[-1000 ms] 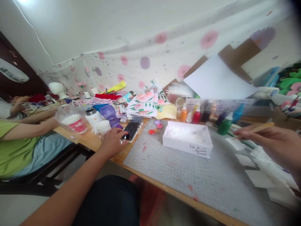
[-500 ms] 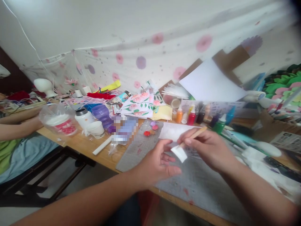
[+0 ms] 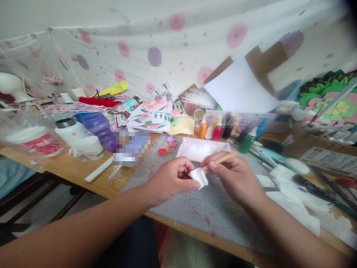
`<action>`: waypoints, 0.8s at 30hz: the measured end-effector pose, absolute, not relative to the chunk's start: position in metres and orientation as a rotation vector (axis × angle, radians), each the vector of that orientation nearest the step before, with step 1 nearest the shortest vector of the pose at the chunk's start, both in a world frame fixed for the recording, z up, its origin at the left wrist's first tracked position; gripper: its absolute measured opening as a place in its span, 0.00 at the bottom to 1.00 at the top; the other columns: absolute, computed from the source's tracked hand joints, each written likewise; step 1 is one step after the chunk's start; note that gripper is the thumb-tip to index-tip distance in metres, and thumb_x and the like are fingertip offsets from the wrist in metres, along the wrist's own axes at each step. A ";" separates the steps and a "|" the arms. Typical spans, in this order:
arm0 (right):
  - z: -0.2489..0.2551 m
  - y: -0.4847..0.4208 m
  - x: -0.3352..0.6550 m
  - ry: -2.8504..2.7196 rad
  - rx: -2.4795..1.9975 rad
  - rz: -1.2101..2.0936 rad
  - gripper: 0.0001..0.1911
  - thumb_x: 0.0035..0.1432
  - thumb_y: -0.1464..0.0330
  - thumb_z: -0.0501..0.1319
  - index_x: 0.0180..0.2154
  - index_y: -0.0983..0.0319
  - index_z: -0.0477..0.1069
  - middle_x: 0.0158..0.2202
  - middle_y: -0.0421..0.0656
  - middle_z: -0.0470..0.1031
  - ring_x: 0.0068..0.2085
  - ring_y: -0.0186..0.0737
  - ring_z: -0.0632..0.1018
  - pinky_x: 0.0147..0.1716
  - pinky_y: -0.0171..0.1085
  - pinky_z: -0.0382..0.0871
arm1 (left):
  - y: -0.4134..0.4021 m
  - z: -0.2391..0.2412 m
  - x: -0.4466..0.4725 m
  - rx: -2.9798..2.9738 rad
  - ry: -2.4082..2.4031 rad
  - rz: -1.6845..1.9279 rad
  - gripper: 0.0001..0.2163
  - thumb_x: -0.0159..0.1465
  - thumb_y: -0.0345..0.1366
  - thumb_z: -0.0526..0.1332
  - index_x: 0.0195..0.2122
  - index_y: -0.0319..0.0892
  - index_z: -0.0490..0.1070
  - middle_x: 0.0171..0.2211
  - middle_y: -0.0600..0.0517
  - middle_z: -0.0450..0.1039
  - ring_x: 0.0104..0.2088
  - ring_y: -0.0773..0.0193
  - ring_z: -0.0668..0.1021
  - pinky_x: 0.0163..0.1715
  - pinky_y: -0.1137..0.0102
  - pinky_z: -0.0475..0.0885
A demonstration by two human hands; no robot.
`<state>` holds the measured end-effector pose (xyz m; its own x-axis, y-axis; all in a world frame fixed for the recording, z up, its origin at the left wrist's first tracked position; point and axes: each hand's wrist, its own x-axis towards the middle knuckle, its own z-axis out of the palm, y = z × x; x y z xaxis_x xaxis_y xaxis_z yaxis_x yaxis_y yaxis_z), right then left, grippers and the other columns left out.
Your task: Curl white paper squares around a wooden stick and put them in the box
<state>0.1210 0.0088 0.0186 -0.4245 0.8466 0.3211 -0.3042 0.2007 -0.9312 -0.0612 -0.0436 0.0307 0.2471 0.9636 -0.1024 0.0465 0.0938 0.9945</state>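
My left hand (image 3: 175, 179) pinches a small white paper-like piece (image 3: 199, 178) between thumb and fingers. My right hand (image 3: 233, 172) grips a pale wooden stick (image 3: 224, 158), whose lower end meets the white piece; whether it is wrapped around the stick I cannot tell. Both hands are above the grey mat (image 3: 167, 216). Just behind them lies a shallow white tray-like box (image 3: 189, 146). On the mat's far left part are a red blob (image 3: 161, 151) and a few small coloured blobs beside it.
Paint bottles, one orange (image 3: 202, 128) and one green (image 3: 247, 141), stand behind the box. White crumpled tissues (image 3: 295, 208) lie to the right near a cardboard box (image 3: 323, 149). A white cup (image 3: 89, 147), a white jar (image 3: 71, 131) and flower pictures (image 3: 152, 115) are on the left.
My left hand has closed on the white piece, having been apart from it with fingers spread. The stick in my right hand is still held. The camera view has shifted right and downward.
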 end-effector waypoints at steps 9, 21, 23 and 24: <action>0.019 0.018 0.126 -1.360 -0.506 1.397 0.02 0.53 0.69 0.67 0.29 0.60 0.78 0.28 0.40 0.79 0.28 0.34 0.78 0.30 0.34 0.72 | -0.047 0.027 -0.078 1.812 1.461 0.566 0.09 0.54 0.39 0.66 0.33 0.43 0.71 0.26 0.55 0.70 0.28 0.64 0.73 0.28 0.71 0.65; 0.026 0.006 0.123 -1.652 -0.471 1.202 0.05 0.55 0.73 0.65 0.30 0.59 0.79 0.31 0.41 0.79 0.34 0.35 0.78 0.35 0.34 0.71 | -0.055 0.042 -0.055 1.293 1.166 0.888 0.13 0.57 0.38 0.64 0.41 0.42 0.67 0.31 0.54 0.69 0.31 0.66 0.72 0.32 0.69 0.68; 0.026 0.005 0.125 -1.652 -0.463 1.220 0.05 0.56 0.73 0.64 0.31 0.59 0.78 0.31 0.41 0.79 0.34 0.36 0.78 0.35 0.35 0.71 | -0.054 0.041 -0.054 1.278 1.183 0.899 0.11 0.56 0.36 0.65 0.38 0.42 0.66 0.27 0.57 0.67 0.28 0.68 0.70 0.30 0.71 0.67; 0.026 0.005 0.126 -1.642 -0.450 1.229 0.05 0.56 0.72 0.64 0.30 0.59 0.78 0.31 0.41 0.79 0.34 0.36 0.78 0.35 0.35 0.71 | -0.054 0.041 -0.054 1.295 1.197 0.899 0.09 0.57 0.36 0.64 0.36 0.42 0.67 0.27 0.57 0.67 0.28 0.68 0.70 0.29 0.72 0.67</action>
